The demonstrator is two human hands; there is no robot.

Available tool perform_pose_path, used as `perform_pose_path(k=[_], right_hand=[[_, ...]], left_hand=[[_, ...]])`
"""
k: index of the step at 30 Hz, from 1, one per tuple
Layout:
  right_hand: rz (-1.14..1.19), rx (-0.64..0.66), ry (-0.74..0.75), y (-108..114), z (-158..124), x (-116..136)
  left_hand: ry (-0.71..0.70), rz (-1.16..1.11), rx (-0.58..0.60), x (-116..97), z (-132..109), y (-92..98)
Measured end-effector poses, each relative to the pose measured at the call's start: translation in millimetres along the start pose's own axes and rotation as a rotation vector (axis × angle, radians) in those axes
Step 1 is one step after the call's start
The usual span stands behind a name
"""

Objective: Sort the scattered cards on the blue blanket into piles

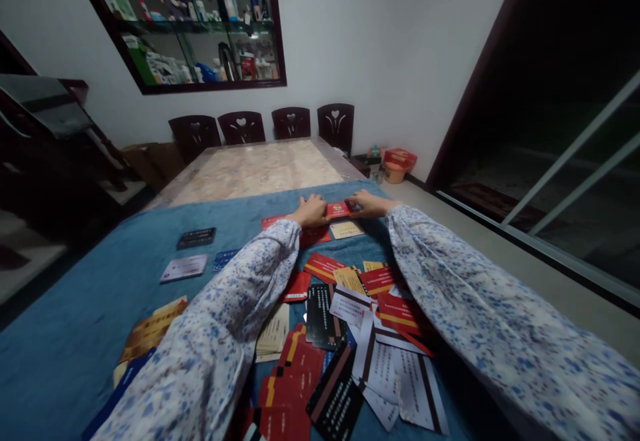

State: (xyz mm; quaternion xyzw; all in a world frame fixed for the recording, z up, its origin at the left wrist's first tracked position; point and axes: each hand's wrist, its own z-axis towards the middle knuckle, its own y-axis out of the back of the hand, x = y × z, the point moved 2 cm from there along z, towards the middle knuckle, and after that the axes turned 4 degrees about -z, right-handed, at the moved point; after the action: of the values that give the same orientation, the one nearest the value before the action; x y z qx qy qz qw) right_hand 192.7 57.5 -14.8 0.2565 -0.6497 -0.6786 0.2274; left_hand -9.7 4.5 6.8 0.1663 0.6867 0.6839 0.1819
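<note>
Red card, oblong, long axis left-right, probably smooth plastic; left hand, right hand: fingers gripping opposite ends.

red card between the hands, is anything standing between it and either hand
Nothing visible: the left hand is at the left edge of the red card, the right hand at its right. The cream card lies nearer the wearer.

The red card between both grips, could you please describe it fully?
The red card is flat, rectangular, plastic-looking, with a pale emblem and unreadable print. Near the far edge of the blue cloth, beyond a cream card, it has the left grip at its left end, the right grip at its right; whether it's lifted is unclear.
</note>
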Motion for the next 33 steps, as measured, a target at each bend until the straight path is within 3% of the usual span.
perform_pose_path(k=[24,33], right_hand=[[-0.102,0.135,-0.143,2.2,7.3,15.0],[-0.020,0.070,-0.154,5.4,-2.6,20.5]], left_hand=[[0.026,0.046,0.092,-0.9,16.0,-10.7],[0.017,0.095,0.127,-3.4,18.4,-11.1]])
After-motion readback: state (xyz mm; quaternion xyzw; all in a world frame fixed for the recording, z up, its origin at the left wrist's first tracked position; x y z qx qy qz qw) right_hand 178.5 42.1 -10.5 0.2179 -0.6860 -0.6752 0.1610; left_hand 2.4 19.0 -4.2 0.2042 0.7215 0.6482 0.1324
